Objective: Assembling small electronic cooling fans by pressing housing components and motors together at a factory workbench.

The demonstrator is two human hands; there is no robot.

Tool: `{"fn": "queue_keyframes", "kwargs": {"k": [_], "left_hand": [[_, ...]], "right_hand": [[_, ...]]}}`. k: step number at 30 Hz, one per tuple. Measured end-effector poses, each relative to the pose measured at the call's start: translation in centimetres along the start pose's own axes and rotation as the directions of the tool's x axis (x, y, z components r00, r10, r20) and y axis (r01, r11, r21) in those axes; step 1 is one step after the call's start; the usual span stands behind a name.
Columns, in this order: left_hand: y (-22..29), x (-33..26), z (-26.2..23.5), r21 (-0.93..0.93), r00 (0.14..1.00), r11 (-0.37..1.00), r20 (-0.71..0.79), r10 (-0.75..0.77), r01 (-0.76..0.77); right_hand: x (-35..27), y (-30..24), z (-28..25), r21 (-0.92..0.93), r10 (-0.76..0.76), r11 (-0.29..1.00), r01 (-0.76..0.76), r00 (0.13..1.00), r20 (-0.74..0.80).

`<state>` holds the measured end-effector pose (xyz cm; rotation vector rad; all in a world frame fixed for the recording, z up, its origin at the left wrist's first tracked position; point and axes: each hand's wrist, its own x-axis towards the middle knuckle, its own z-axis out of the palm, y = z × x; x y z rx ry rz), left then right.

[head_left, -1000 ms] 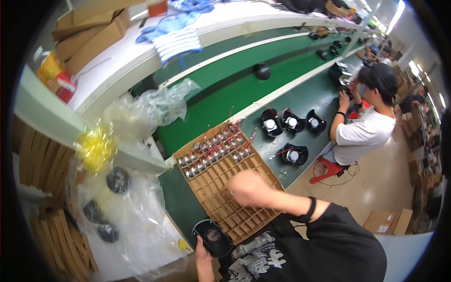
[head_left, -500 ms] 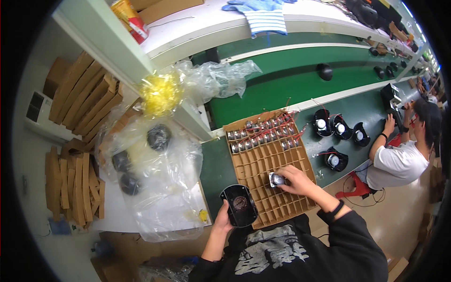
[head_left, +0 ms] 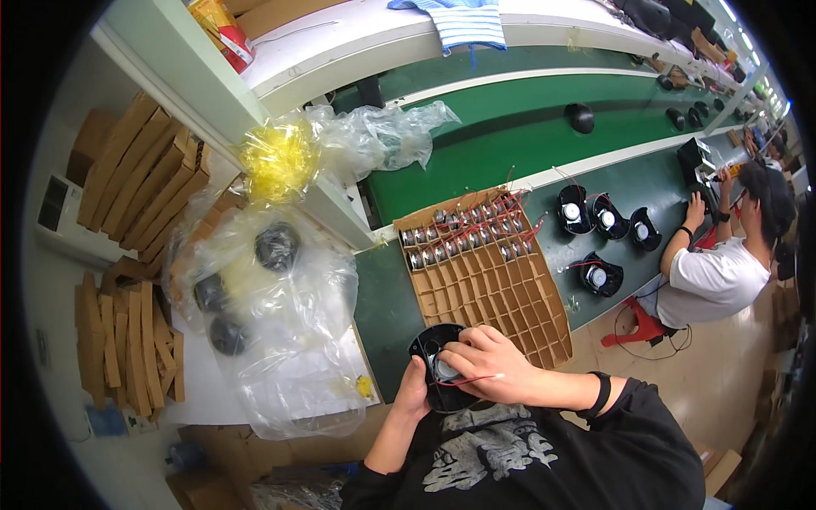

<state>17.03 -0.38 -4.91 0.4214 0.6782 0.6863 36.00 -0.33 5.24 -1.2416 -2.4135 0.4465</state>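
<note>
Head view, looking down at a green bench w/ a conveyor behind. Left hand (head_left: 414, 393) cradles a round black fan housing (head_left: 432, 357) from its lower-left edge, fingers curled under the rim; housing sits just off the near corner of the cardboard divider tray (head_left: 501, 293), above the person's chest. Right hand (head_left: 489, 365) lies over the housing centre, fingertips pinched narrow on a small silver motor core (head_left: 444, 369) whose thin red lead (head_left: 472, 380) trails out to the right under the palm. Whether the core is fully seated in the hub cannot be told; the hand covers it. Tray: far rows hold more silver cores w/ red wires (head_left: 472, 229), near cells are bare card. Finished-looking black housings (head_left: 605, 223) stand to the right on the bench; a co-worker in a white shirt (head_left: 710, 276) works further along. Clear plastic bag (head_left: 272, 314) w/ dark round parts lies to the left. Judged technique: keep the housing level and braced by the left hand, lower the core square to the hub rather than tilted, press evenly w/ fingertips, and route the lead clear of the rim so it is not pinched or tugged.
</note>
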Motion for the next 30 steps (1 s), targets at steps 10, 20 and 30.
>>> {"fn": "queue_keyframes", "kwargs": {"k": [10, 20, 30], "left_hand": [[-0.3, 1.1, 0.1, 0.021, 0.999, 0.999, 0.001, -0.037, 0.037], [-0.9, 2.9, 1.6, 0.073, 0.996, 0.994, 0.000, -0.085, 0.084], [-2.0, 5.8, 4.0, 0.117, 0.985, 0.979, 0.025, -0.168, 0.164]], "right_hand": [[-0.5, 0.6, 0.6, -0.106, 0.077, 0.991, -0.075, 0.997, 0.014], [-2.2, 2.6, 0.3, -0.080, 0.146, 0.986, -0.144, 0.989, 0.011], [-5.1, 5.6, 0.0, -0.060, 0.189, 0.979, -0.193, 0.980, -0.066]]}}
